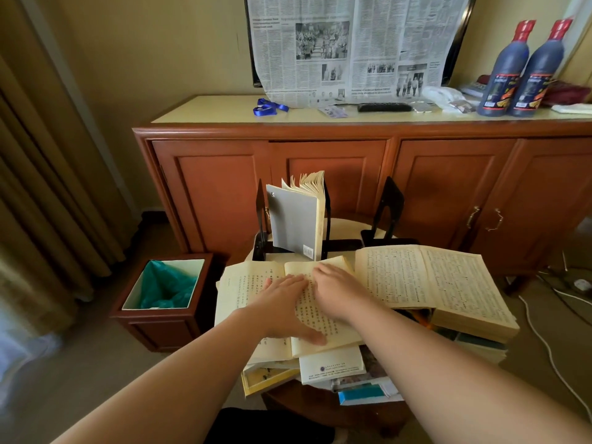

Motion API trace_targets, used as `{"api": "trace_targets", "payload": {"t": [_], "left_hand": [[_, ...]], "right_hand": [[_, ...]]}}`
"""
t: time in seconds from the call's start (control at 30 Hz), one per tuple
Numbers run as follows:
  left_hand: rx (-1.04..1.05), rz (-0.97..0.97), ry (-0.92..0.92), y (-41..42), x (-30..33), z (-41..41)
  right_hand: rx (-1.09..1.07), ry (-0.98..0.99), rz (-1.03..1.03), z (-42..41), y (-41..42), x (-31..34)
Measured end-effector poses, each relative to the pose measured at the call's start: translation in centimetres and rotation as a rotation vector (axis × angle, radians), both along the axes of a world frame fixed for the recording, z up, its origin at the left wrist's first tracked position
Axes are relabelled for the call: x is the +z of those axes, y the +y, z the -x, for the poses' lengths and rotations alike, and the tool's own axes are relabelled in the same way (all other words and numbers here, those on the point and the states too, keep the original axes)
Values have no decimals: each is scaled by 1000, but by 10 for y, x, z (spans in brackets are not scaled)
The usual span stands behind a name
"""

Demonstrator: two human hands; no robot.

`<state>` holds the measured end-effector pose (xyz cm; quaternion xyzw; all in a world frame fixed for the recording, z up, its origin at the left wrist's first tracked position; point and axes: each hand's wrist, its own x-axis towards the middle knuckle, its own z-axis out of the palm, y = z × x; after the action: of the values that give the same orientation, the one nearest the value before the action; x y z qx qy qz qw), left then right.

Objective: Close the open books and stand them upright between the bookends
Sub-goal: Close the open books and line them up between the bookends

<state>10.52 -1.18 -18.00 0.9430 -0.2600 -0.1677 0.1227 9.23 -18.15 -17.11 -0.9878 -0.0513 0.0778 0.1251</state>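
Note:
An open book (243, 290) with yellowed pages lies on a pile at the table's front. My left hand (288, 302) lies flat across its pages, thumb at the near edge. My right hand (339, 293) rests flat on its right page. A thick open book (426, 280) lies to the right. A grey-covered book (293, 219) stands upright between two black bookends (261, 219) (326, 216), its pages fanned at the top. A third black bookend (389, 213) stands apart further right.
Several closed books and booklets (333, 366) lie stacked under the open ones on the small round table (349, 225). A wooden bin (163, 299) with a green liner stands at the left. Behind is a wooden cabinet (320, 174) with two dark bottles (522, 68). White cables (544, 341) run along the floor at right.

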Motion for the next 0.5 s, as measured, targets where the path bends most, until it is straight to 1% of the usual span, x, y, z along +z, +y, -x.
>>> {"api": "trace_targets", "payload": {"t": [0.17, 0.27, 0.4, 0.5], "left_hand": [[-13, 7, 16, -1, 0, -2], [-9, 1, 22, -2, 3, -2], [0, -36, 28, -4, 4, 0], [-4, -49, 26, -5, 5, 2]], "right_hand": [[-40, 64, 126, -27, 10, 4], [-19, 32, 189, -25, 11, -4], [69, -15, 107, 24, 4, -9], [113, -35, 98, 69, -3, -15]]}}
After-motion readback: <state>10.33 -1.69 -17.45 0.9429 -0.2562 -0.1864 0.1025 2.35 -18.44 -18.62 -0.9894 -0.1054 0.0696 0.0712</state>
